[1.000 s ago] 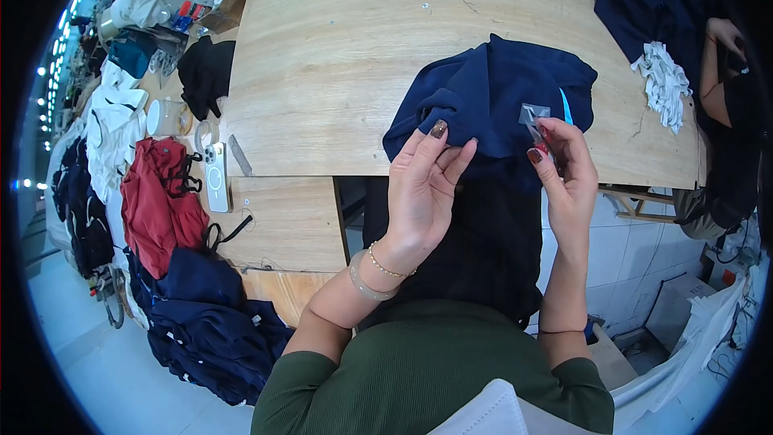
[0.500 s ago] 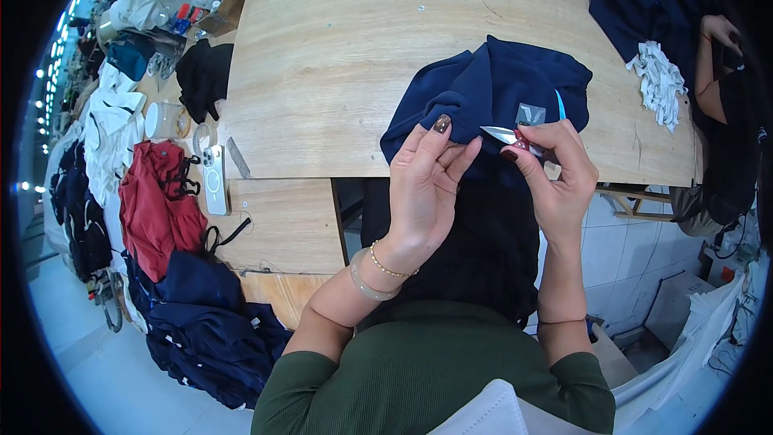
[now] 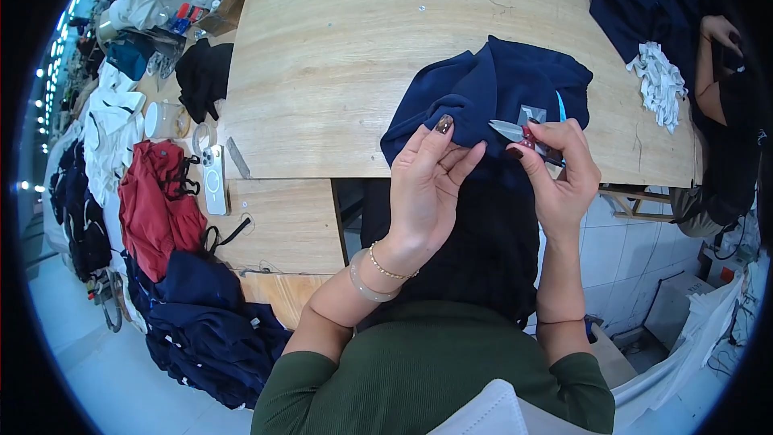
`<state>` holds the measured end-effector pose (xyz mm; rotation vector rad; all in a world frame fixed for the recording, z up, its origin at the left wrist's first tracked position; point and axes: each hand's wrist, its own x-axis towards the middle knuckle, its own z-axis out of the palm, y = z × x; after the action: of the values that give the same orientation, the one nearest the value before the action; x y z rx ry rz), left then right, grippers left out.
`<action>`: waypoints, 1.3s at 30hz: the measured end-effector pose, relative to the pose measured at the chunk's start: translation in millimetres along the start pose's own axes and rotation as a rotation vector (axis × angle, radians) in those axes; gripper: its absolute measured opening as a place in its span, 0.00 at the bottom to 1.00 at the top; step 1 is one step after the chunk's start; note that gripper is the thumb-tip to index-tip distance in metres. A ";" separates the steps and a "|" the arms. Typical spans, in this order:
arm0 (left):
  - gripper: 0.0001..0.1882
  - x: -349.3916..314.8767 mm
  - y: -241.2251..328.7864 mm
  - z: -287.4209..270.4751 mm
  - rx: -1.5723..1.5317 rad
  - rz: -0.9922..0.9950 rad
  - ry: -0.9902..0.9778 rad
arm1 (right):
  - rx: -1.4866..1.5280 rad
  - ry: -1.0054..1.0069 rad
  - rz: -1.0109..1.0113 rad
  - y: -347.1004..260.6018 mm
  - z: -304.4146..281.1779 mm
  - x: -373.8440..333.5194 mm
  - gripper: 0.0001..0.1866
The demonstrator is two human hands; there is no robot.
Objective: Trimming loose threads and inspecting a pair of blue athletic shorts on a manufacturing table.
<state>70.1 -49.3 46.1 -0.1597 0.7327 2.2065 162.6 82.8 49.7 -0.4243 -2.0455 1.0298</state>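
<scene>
A navy garment (image 3: 531,68) lies bunched at the table's near edge, its lower part hanging toward my lap. My left hand (image 3: 424,185) pinches a fold of it between thumb and fingers. In my right hand (image 3: 565,173) is a pair of thread snips (image 3: 506,130) with silver blades and some red near the grip. The blades point left toward my left fingertips, a small gap from them. A light blue strip and a small grey patch show on the cloth behind the snips. Much of the snips' handle is hidden by my fingers.
The wooden table (image 3: 338,56) stretches ahead. To the left lie a white phone (image 3: 214,181), a red garment (image 3: 157,209), white clothes (image 3: 113,121) and a navy pile (image 3: 213,346). Crumpled white cloth (image 3: 660,84) sits at the right, near another person's arm (image 3: 710,72).
My right hand and the snips have shifted slightly right, away from my left fingers. The left hand's pinch on the garment is nearly the same.
</scene>
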 end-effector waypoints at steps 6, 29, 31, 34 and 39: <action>0.10 1.7 -6.0 -9.4 -0.011 0.054 -0.102 | -0.039 -0.080 -0.143 7.5 -3.9 -6.6 0.15; 0.19 4.2 -30.3 -14.0 1.254 0.788 -0.183 | 0.208 -0.080 0.183 24.8 -0.8 -2.7 0.12; 0.18 14.1 -35.2 -16.6 1.269 0.873 -0.211 | 0.228 -0.082 0.195 22.5 0.7 -2.2 0.11; 0.13 24.3 -38.3 -18.8 1.256 0.996 -0.243 | 0.250 -0.075 0.222 21.6 2.6 -2.0 0.09; 0.06 22.1 -32.3 -14.8 1.041 0.747 -0.176 | 0.354 -0.030 0.315 27.0 2.8 -3.6 0.06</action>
<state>76.6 -26.3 11.8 0.9439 1.9363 2.1003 161.3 95.8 25.6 -0.5552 -1.8040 1.5643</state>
